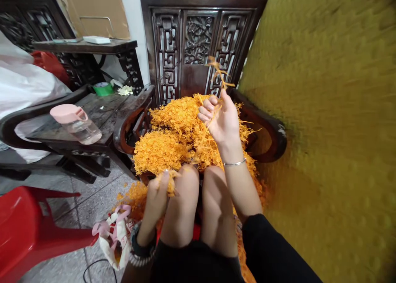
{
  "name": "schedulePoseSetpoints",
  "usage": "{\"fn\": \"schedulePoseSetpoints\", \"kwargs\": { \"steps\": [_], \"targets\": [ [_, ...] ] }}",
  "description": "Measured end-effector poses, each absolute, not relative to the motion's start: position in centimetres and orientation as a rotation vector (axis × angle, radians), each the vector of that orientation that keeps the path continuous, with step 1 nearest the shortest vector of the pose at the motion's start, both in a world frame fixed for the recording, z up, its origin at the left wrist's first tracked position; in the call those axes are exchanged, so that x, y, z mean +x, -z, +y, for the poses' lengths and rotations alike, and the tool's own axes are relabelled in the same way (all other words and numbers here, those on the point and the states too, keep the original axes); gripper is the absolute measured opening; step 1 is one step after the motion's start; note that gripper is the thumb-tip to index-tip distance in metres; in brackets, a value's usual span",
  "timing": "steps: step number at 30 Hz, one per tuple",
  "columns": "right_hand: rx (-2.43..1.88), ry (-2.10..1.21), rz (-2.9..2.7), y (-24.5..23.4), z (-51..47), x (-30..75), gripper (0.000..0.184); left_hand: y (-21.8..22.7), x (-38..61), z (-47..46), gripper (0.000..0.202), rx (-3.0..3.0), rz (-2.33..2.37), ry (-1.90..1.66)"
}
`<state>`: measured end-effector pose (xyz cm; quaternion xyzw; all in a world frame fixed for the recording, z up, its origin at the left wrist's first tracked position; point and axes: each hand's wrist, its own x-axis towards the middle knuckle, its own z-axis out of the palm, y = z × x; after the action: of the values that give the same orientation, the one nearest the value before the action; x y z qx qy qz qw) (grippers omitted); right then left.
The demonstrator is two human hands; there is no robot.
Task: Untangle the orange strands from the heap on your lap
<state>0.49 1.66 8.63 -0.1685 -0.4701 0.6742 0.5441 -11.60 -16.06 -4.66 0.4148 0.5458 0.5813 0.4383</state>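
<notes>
A large heap of orange branched sprigs [179,118], apparently plastic, fills the seat of a carved dark wooden chair in front of my knees. My right hand [224,116] is raised over the heap with its fingers curled; a thin orange sprig [221,74] sticks up from between thumb and fingers. Low by my left knee, my left hand [158,192] is closed on a small bunch of orange sprigs [171,186]. Its fingertips are partly hidden and slightly blurred. More orange pieces [136,198] lie on the floor below the chair.
On the left, a dark wooden side table [108,103] bears a pink-lidded bottle [77,124] and green tape [103,89]. A red plastic stool [21,229] and a white-and-pink bag [116,237] are at lower left. A yellow woven surface [324,122] rises along the right.
</notes>
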Motion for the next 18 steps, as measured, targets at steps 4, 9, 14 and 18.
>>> {"fn": "schedulePoseSetpoints", "kwargs": {
  "steps": [4,9,14,18],
  "targets": [
    [-0.492,-1.566,-1.139,-7.7,-0.7,1.5,0.047,4.8,-15.8,-13.4,0.051,1.191,1.752,-1.548],
    [-0.628,-1.314,-1.192,-4.8,-7.7,7.6,0.031,6.5,-20.8,-8.4,0.040,1.764,2.312,-1.228],
    [-0.976,-1.158,-1.093,3.8,-16.2,19.5,0.023,9.1,-23.2,-3.7,0.040,1.856,2.440,-1.183],
    [-1.508,-1.273,-0.979,13.4,-20.9,25.8,0.036,11.5,-23.5,-1.5,0.038,1.985,2.412,-1.080]
  ]
}}
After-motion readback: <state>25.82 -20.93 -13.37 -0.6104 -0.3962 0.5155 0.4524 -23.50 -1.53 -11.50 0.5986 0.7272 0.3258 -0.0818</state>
